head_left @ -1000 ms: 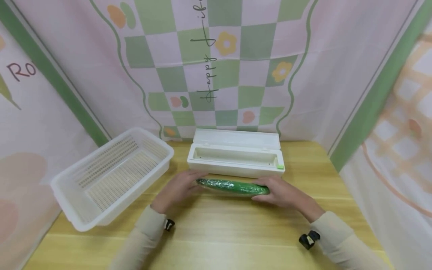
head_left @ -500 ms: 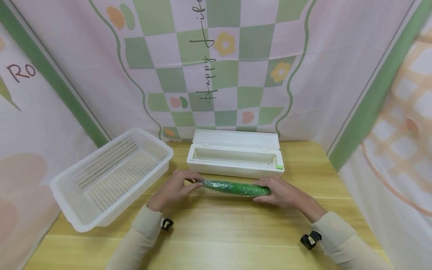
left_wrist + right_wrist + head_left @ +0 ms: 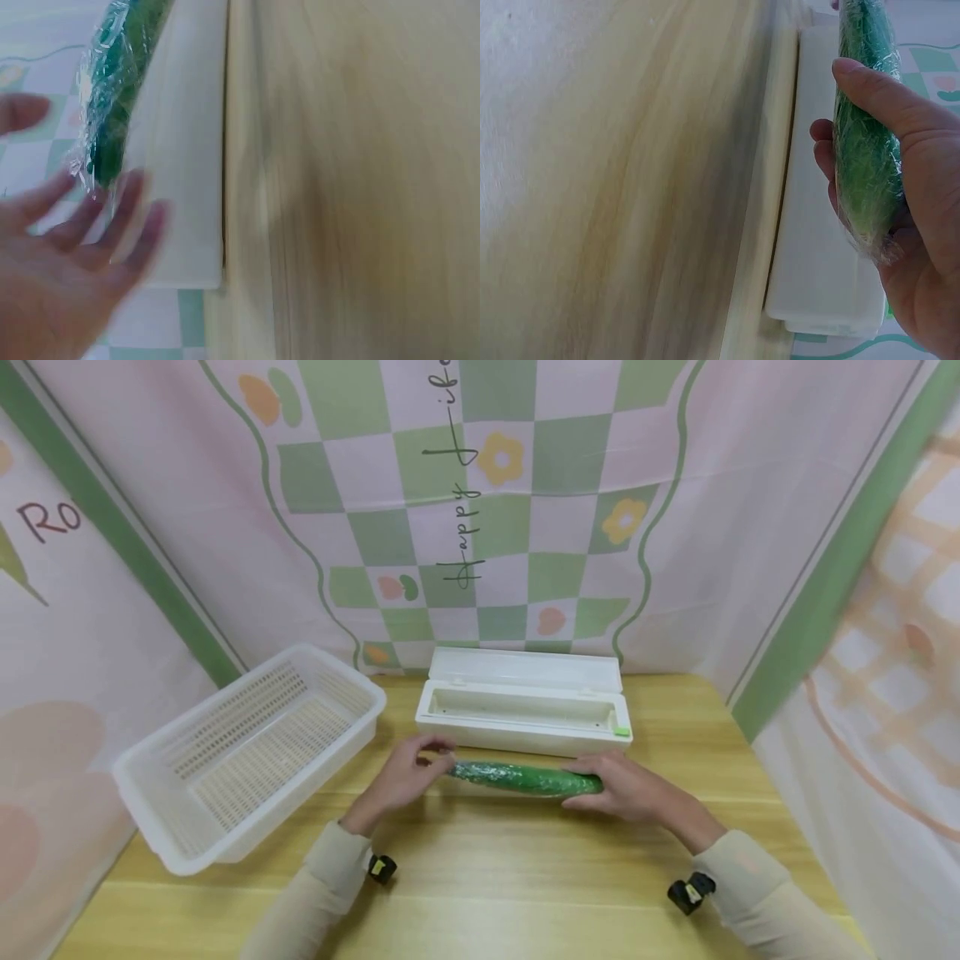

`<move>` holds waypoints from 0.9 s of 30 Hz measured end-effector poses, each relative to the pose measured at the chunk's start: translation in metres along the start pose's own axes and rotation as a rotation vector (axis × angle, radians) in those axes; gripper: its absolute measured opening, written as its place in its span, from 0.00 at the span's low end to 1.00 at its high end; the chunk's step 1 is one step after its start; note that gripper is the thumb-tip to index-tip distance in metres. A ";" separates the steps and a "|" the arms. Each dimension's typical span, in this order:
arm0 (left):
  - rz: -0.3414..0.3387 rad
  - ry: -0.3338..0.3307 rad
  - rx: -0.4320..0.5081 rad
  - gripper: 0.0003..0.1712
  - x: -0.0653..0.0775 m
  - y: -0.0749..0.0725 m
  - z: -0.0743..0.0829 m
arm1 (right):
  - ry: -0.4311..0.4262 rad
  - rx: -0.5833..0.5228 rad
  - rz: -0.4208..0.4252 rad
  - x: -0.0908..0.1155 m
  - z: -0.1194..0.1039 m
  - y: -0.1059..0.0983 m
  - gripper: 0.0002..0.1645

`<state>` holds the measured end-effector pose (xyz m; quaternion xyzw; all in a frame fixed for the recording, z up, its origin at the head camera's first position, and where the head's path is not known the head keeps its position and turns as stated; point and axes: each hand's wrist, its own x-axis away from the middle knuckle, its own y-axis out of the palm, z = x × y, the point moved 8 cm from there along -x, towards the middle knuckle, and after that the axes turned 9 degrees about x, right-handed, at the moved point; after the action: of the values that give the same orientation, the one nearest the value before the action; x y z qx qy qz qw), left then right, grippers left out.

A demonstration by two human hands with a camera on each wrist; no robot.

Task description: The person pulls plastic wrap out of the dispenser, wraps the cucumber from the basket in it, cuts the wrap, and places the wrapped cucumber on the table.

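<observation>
A cucumber (image 3: 525, 778) wrapped in clear film lies level above the table, just in front of a long white box (image 3: 525, 742). My right hand (image 3: 630, 787) grips its right end; in the right wrist view the thumb (image 3: 874, 86) crosses the wrapped cucumber (image 3: 866, 165) and the fingers curl underneath. At the other end is my left hand (image 3: 401, 781). The left wrist view shows that hand (image 3: 67, 277) with fingers spread and slightly blurred beside the crinkled film end, thumb apart. Whether a fingertip touches the film is hard to tell.
The white box has its lid (image 3: 525, 668) raised and a small green piece (image 3: 622, 732) at its right front corner. A white slatted basket (image 3: 352, 739) stands on the left of the wooden table (image 3: 480, 893). Patterned cloth (image 3: 502, 527) hangs behind.
My left hand drew a little leftward at the cucumber's end, where a dark tip showed, and its fingers have since shifted. The right hand and its grip stay nearly still.
</observation>
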<state>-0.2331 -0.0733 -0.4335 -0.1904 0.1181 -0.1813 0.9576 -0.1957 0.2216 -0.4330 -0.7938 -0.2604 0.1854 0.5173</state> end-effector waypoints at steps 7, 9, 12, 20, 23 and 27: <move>0.071 0.657 -0.433 0.19 0.025 -0.006 0.056 | 0.013 -0.045 -0.017 0.001 0.003 -0.003 0.32; 0.053 0.761 -0.544 0.21 0.029 0.000 0.062 | 0.017 -0.059 -0.016 0.000 0.003 -0.005 0.32; 0.024 0.806 -0.630 0.25 0.029 0.009 0.060 | 0.015 -0.068 -0.004 0.000 0.003 -0.007 0.32; 0.032 0.750 -0.628 0.22 0.023 0.016 0.048 | -0.003 -0.063 0.023 0.001 0.004 -0.008 0.32; 0.022 0.714 -0.622 0.20 0.021 0.016 0.045 | -0.009 -0.055 0.031 0.001 0.004 -0.007 0.32; -0.023 0.663 -0.604 0.19 0.019 0.017 0.041 | 0.000 -0.050 0.031 0.001 0.004 -0.005 0.33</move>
<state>-0.1988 -0.0528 -0.4065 -0.3943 0.4640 -0.2004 0.7675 -0.1983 0.2268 -0.4298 -0.8106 -0.2526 0.1870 0.4942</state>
